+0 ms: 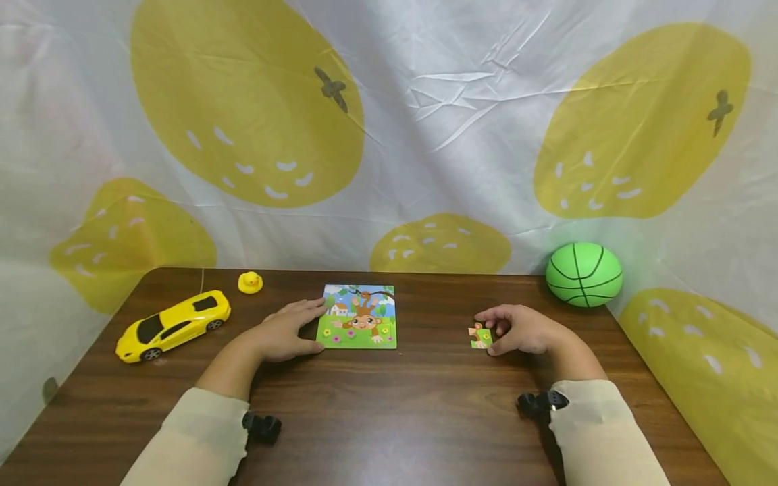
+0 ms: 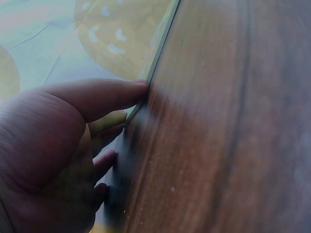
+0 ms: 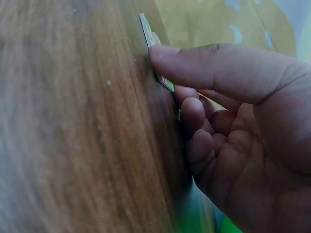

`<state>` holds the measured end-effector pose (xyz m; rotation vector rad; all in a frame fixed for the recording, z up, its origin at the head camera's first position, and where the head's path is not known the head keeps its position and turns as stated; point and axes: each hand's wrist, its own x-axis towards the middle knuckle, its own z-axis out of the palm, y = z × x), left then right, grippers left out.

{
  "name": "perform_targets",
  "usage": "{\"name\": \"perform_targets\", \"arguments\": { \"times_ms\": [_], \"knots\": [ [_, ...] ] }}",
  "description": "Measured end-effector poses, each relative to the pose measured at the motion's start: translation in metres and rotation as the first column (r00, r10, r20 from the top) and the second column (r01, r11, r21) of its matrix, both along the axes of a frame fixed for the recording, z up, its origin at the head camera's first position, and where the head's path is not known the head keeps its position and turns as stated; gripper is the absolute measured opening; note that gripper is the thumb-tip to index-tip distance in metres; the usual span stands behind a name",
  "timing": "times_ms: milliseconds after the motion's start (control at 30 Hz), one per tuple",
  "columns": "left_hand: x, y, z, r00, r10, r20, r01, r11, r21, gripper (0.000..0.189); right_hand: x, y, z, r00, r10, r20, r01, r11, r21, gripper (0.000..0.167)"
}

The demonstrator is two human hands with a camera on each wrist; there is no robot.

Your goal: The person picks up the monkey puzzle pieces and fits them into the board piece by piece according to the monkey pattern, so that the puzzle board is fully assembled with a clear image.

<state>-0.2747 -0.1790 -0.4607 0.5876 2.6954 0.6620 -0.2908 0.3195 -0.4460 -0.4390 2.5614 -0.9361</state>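
A square jigsaw puzzle board with a monkey picture lies flat on the brown table, left of centre in the head view. My left hand rests at its left side, thumb at the near left corner and index fingertip at the left edge. In the left wrist view the thumb touches the board's thin edge. My right hand pinches a small puzzle piece between thumb and index finger, low at the table. The right wrist view shows that piece edge-on, partly hidden behind the thumb.
A yellow toy car stands at the left, with a yellow rubber duck behind it. A green ball sits at the back right corner. White cloth with yellow fruit prints hangs along the back and sides of the table.
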Motion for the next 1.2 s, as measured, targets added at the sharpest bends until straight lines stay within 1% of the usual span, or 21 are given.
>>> {"name": "perform_targets", "arguments": {
  "times_ms": [167, 367, 567, 667, 833, 1000, 1200],
  "knots": [
    [-0.001, 0.000, -0.001, 1.000, 0.000, 0.002, 0.000, 1.000, -0.007, 0.085, 0.001, -0.003, 0.003, 1.000, 0.005, -0.013, -0.004, 0.999, 0.038, 0.066],
    [-0.001, 0.000, -0.002, 1.000, 0.002, 0.001, -0.002, 1.000, -0.007, 0.085, 0.001, -0.004, 0.003, 1.000, -0.008, -0.012, 0.008, 1.000, 0.026, 0.061],
    [-0.001, 0.000, -0.002, 1.000, 0.001, -0.005, -0.001, 1.000, -0.006, 0.085, -0.001, -0.005, -0.001, 1.000, -0.022, -0.014, 0.023, 1.000, 0.022, 0.059],
    [-0.001, 0.000, -0.003, 1.000, 0.000, -0.004, 0.000, 1.000, -0.006, 0.085, -0.002, -0.005, -0.002, 0.999, -0.022, -0.030, 0.023, 0.999, 0.028, 0.057],
    [-0.001, 0.000, -0.003, 1.000, -0.001, -0.006, 0.001, 1.000, -0.008, 0.085, -0.002, -0.008, 0.001, 0.998, -0.023, -0.064, 0.026, 0.998, 0.052, 0.053],
    [-0.001, 0.000, -0.004, 1.000, -0.001, -0.005, 0.000, 1.000, -0.008, 0.085, -0.004, -0.022, 0.006, 0.996, 0.005, -0.093, -0.001, 0.999, 0.043, 0.052],
    [-0.001, 0.000, -0.003, 1.000, -0.001, -0.005, 0.001, 1.000, -0.006, 0.085, -0.006, -0.054, 0.011, 0.993, 0.040, -0.111, -0.041, 0.999, -0.006, 0.050]
  ]
}}
